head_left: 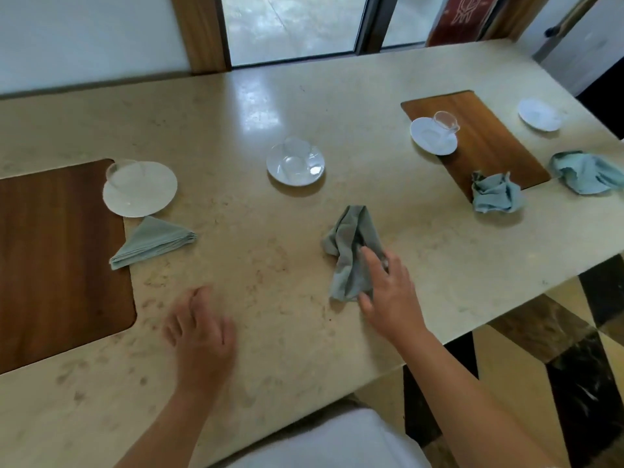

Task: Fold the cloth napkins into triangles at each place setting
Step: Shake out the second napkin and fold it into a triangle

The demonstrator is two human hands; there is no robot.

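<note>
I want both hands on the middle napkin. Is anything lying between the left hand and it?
Nothing visible: only bare tabletop lies between the left hand and the crumpled napkin. The right hand touches its near end.

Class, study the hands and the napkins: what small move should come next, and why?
Probably pull the middle napkin open flat with both hands. It lies bunched with the right hand resting on it, the left hand is free nearby, and only the folded napkin at the left is already a triangle.
</note>
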